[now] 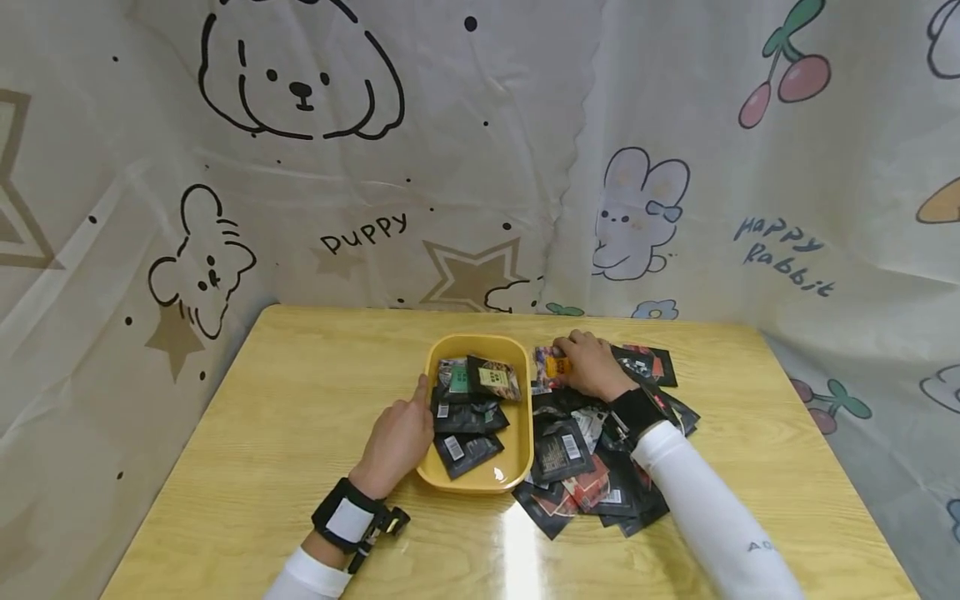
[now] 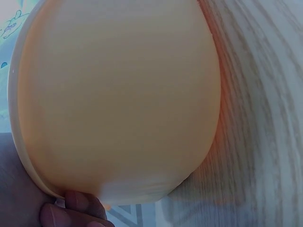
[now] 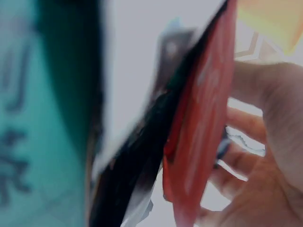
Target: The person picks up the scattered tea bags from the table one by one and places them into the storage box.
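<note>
A yellow plastic bin (image 1: 512,467) stands on the table with several packets inside, among them a dark packet (image 1: 468,452) and one with a pale green label (image 1: 493,379). My left hand (image 1: 397,437) grips the bin's left rim; in the left wrist view, curled fingers (image 2: 78,203) sit under the rim of the bin (image 2: 128,94). At the far end of a loose packet pile, my right hand (image 1: 594,367) pinches a colourful packet with an orange label (image 1: 553,367). A red packet (image 3: 203,118) partly covers that hand's fingers in the right wrist view.
Right of the bin spreads a heap of overlapping dark packets (image 1: 564,450) and red-patterned ones (image 1: 588,485), reaching under the right forearm. The light wood table (image 1: 300,400) extends left of the bin. A printed cloth (image 1: 465,167) hangs behind the table.
</note>
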Demonstrator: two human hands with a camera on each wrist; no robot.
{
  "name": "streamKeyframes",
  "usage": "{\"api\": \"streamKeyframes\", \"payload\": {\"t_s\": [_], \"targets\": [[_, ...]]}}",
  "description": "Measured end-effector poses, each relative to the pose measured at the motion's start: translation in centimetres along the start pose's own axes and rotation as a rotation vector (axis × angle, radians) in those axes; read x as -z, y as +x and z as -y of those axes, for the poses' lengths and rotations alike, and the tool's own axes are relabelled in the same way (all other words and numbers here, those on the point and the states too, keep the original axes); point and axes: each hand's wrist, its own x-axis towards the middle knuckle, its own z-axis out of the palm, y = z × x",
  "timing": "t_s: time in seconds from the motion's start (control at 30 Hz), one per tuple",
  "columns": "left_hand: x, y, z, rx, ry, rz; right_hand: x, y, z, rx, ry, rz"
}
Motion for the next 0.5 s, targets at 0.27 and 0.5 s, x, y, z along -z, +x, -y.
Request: {"api": "streamKeyframes", "payload": {"t_s": [0.27,0.5], "targets": [[0.1,0.4,-0.3,-0.016,0.006,-0.007,1.9,-0.6,0.4,0.062,0.12,-0.069],[-0.1,0.5,-0.2,-0.007,-0.003,0.007,4.7,-2.0,3.8,0.187,0.197,-0.235]]}}
